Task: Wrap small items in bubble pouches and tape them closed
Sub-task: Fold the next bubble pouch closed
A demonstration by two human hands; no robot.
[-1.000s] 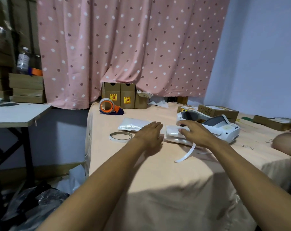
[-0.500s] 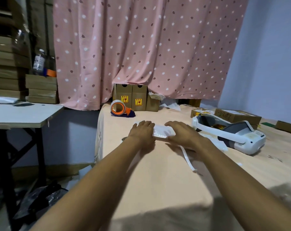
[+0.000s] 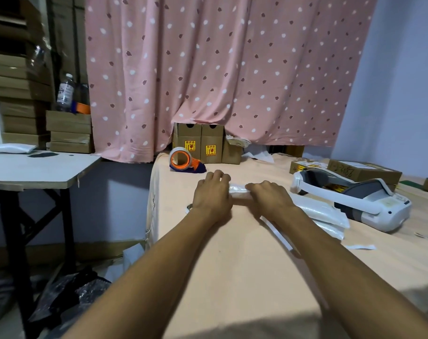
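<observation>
Pressing palms-down near the table's left edge, left hand [image 3: 211, 198] and right hand [image 3: 271, 199] pin a bubble pouch [image 3: 238, 190]; light, soft, springy, probably best held at its ends.

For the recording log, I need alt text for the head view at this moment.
Both hands, left hand and right hand, press a rolled white bubble pouch on a peach-covered table. An orange tape dispenser sits behind them; a white headset lies to the right.
</observation>
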